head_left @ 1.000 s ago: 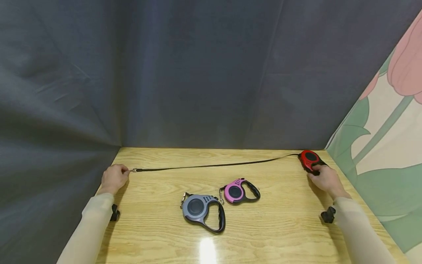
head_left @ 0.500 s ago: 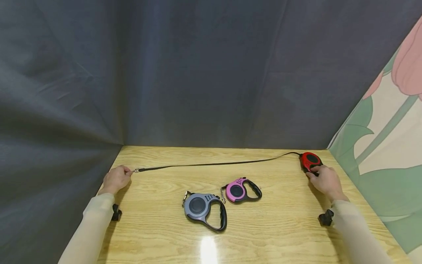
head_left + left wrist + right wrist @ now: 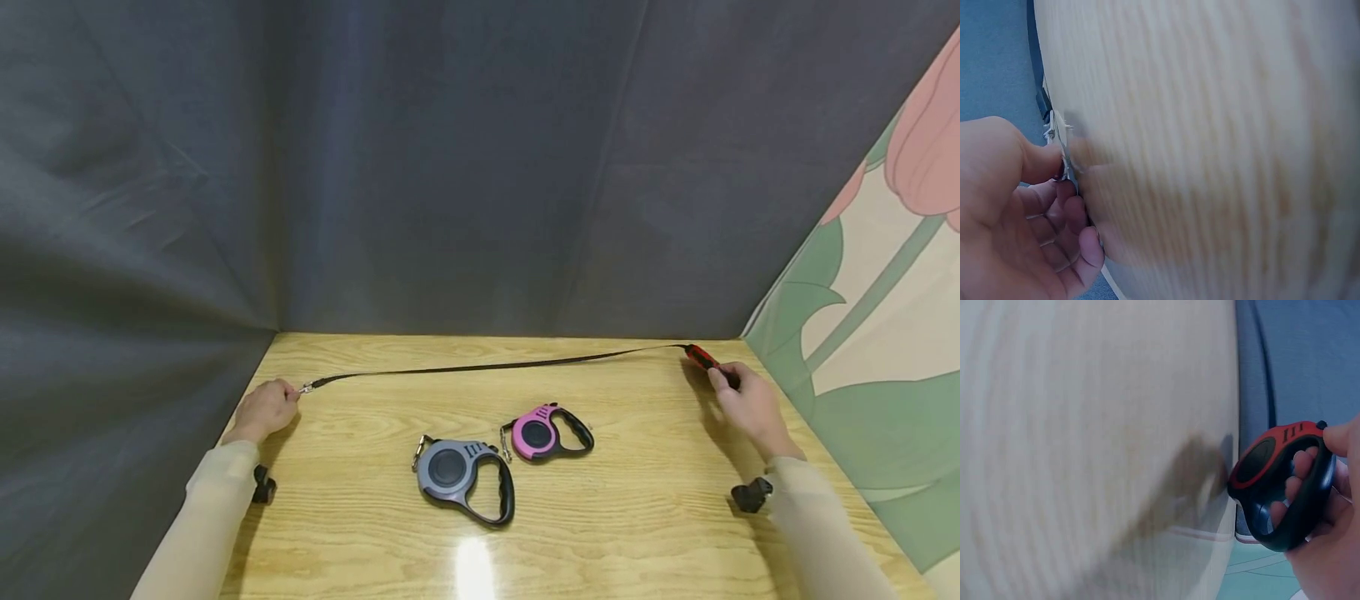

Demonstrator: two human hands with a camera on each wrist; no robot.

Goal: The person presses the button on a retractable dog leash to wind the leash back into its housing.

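My right hand (image 3: 746, 402) grips the black handle of a red retractable leash (image 3: 699, 356) (image 3: 1279, 481) at the table's far right, lifted and turned on edge, fingers through the handle loop and thumb on top. Its black strap (image 3: 487, 367) stretches taut across the back of the wooden table (image 3: 622, 517) to my left hand (image 3: 264, 408) (image 3: 1029, 212), which pinches the metal clip (image 3: 306, 387) (image 3: 1063, 153) at the far left edge. A grey leash (image 3: 459, 473) and a pink leash (image 3: 546, 433) lie in the middle.
Dark grey cloth (image 3: 420, 167) hangs behind and to the left of the table. A flowered panel (image 3: 877, 283) closes the right side. A bright glare spot (image 3: 472, 567) shows near the front edge.
My right hand has lifted the red leash off the table and turned it on edge, and the strap has pulled straight. The left hand keeps its pinch on the clip.
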